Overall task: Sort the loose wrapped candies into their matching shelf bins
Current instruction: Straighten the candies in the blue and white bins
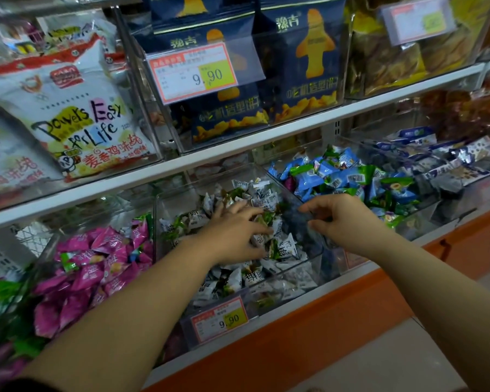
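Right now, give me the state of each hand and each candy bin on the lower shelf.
left hand: open, fingers spread on the white candies.
right hand: fingers curled at the right wall of the middle bin; grip unclear.
middle bin: open-topped, part full of white candies.
pink candies: heaped, left of the middle bin.
blue and green candies: heaped, right of it.

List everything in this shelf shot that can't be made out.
Head view only:
- Left hand: its own fingers hide whether it grips any of the white candies.
- Right hand: a dark motion blur hides what its fingers touch at the side of the clear bin.
- Upper right price tag: the print is blurred and washed out.
- Pink candies: the pile is cut off by the left edge.
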